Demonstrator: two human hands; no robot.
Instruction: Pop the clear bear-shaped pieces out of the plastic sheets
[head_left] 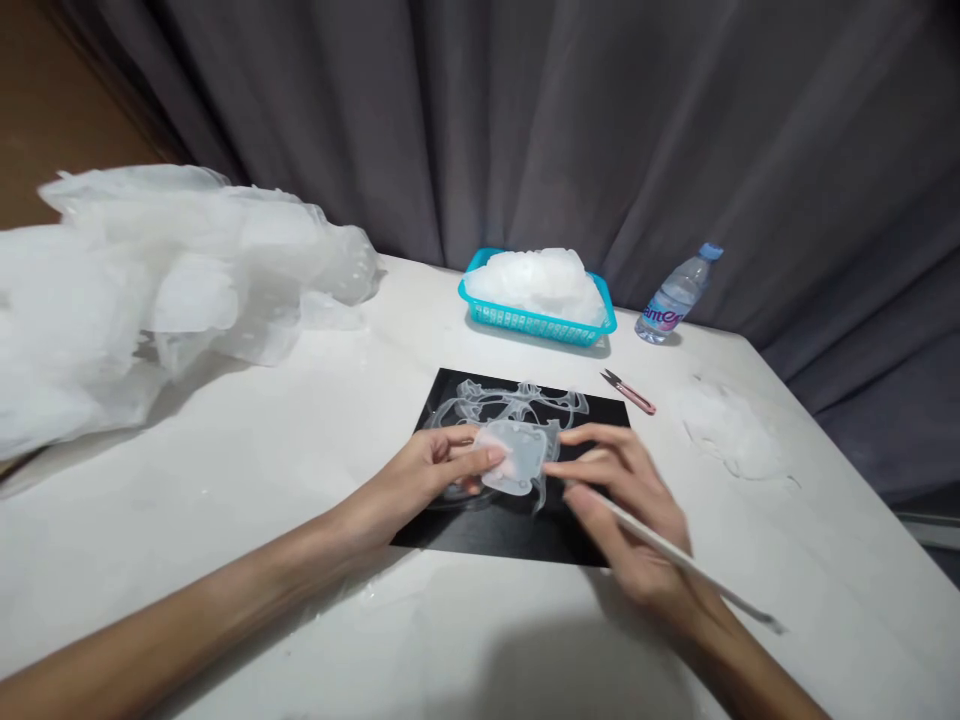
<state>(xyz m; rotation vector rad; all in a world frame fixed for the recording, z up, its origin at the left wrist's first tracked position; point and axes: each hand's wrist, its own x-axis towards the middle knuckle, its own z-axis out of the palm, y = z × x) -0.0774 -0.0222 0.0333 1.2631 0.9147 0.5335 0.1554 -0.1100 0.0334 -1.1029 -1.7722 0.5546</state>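
My left hand (442, 462) pinches the left side of a translucent plastic piece (517, 460) with rounded edges. My right hand (634, 500) grips a thin pale stick-like tool (682, 560), whose far end points down to the right. The fingertips of that hand are at the right edge of the piece. Both hands are above a black mat (495, 538). More clear, curved plastic parts (525, 400) lie on the mat behind the held piece, partly hidden by it and by my hands.
Large white translucent bags (187, 270) cover the table's left side. A blue basket (536, 325) with white pieces stands at the back, beside a water bottle (675, 300). Pink-handled snips (630, 392) and a heap of clear scraps (731, 430) lie to the right.
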